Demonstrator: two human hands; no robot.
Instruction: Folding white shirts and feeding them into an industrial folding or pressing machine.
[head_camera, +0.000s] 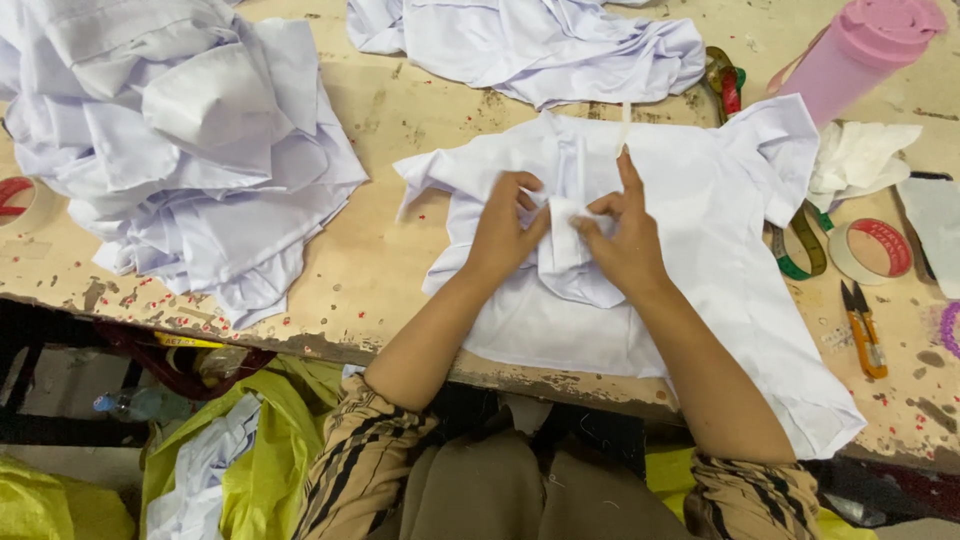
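White shirt (700, 230), both hands' grip pinching its fold (fingertips closed)

Head-worn view, steeply down, close over worn worktable (400, 110)

Both hands, left hand (503, 228), right hand (624, 235), pinching white shirt (700, 200) fold, worn wooden table (400, 120)

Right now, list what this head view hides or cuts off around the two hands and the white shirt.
- What the fingertips pinch: hidden by the left hand and right hand; each grip's state is unclear.
- White shirt: middle covered by both hands.
- Pink bottle: top cut by the frame edge.
- Pile of white garments: cut at the left edge.
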